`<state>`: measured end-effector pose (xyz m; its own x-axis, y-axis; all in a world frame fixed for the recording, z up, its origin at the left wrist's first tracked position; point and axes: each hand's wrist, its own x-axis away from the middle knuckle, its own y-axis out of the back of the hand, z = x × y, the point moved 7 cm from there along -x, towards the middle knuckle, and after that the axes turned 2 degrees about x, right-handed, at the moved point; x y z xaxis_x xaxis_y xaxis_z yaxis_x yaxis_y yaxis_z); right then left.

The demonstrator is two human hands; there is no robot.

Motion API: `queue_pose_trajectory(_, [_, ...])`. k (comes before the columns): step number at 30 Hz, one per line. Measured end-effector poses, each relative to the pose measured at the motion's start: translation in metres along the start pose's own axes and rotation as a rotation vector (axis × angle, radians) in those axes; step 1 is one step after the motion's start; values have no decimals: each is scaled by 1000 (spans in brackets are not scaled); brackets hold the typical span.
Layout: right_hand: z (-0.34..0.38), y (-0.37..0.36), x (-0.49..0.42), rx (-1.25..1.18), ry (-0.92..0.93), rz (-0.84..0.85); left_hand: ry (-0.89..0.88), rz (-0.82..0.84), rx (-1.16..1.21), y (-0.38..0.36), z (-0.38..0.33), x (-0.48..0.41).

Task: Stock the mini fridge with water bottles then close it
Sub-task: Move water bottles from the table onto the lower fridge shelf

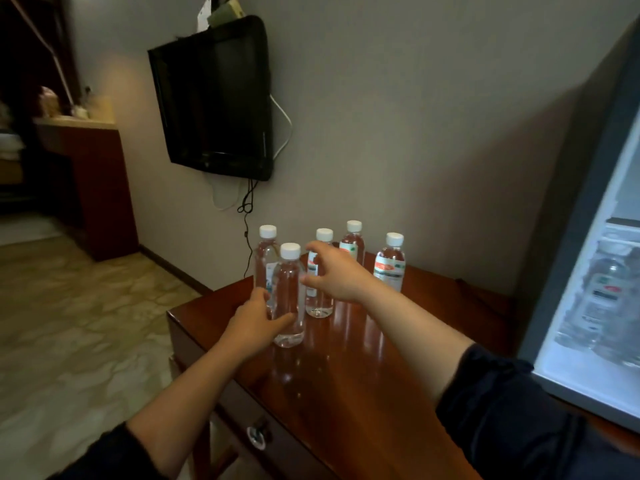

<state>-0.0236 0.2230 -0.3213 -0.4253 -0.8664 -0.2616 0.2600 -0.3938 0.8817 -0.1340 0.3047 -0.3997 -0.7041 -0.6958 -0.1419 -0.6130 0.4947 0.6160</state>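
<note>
Left hand grasps the front bottle; right hand, fingers released, should close squarely on the middle bottle just beyond them.

- one head cam, wide-angle, tilted, looks forward and down
- table close below, wall behind, fridge cut off at right edge

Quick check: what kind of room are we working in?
Likely a hotel or guest room: wall-mounted TV, polished wooden desk with a drawer, and an open mini fridge beside it.
</note>
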Motion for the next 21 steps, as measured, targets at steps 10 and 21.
queue_pose_trajectory(10, [13, -24, -35, -76, 12, -117, -18, 162, 332, -27, 19, -11])
queue_pose_trajectory(21, [22, 39, 28, -132, 60, -252, -121, 90, 425, -35, -22, 28])
